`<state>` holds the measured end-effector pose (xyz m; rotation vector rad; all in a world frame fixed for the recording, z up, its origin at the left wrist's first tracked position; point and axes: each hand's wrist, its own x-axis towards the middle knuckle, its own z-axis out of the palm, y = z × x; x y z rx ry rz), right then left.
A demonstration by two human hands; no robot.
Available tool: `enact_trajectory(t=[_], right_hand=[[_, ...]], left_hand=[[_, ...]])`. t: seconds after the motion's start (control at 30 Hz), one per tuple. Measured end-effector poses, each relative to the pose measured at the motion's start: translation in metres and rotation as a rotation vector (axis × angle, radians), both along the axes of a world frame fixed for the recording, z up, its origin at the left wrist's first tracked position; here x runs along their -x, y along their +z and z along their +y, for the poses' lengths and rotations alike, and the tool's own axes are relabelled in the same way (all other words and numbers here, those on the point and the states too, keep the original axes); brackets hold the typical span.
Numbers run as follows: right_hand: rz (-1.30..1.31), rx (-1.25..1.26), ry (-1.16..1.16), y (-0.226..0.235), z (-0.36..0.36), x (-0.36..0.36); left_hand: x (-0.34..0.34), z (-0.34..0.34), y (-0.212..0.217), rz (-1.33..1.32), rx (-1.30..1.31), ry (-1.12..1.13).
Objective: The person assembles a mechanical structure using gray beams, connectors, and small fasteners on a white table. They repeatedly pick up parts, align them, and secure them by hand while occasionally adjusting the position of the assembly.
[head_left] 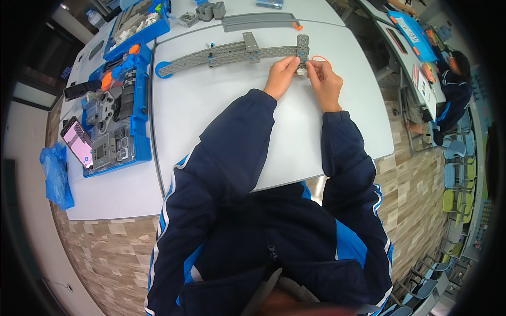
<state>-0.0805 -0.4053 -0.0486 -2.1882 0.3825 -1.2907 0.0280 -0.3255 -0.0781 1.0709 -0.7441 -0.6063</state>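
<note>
A long grey perforated-beam assembly (226, 54) lies across the white table, built of plastic beams with blue pins. At its left end is a blue ring-shaped wheel (164, 70), and a short upright plate (302, 46) stands at its right end. My left hand (281, 78) is closed on the assembly beside that plate, thumb on top. My right hand (326, 84) pinches close to the plate's lower end; what sits between its fingertips is too small to tell. A thin orange strand (322, 58) curves behind the right fingers. Below the plate, a small whitish part (301, 71) shows between the hands.
Left of me, a blue parts bin (139, 142) holds a grey controller, wheels and electronic modules. A phone (77, 142) leans there; another blue bin (158, 26) stands farther back. Grey beams (258, 21) and an orange piece (298, 26) lie beyond the assembly. Another person (457, 89) sits far right.
</note>
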Motion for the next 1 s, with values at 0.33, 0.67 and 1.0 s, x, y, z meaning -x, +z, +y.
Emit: enact_trajectory(t=[0.33, 0.67, 1.0], right_hand=[[-0.016, 0.358, -0.051, -0.005, -0.005, -0.006], [0.02, 0.442, -0.061, -0.004, -0.005, -0.009], [0.158, 0.532, -0.169, 0.004, 0.005, -0.01]], left_hand=[[-0.002, 0.001, -0.003, 0.021, -0.002, -0.018], [0.001, 0.002, 0.001, 0.076, 0.013, -0.006], [0.0, -0.001, -0.005, 0.006, -0.015, 0.061]])
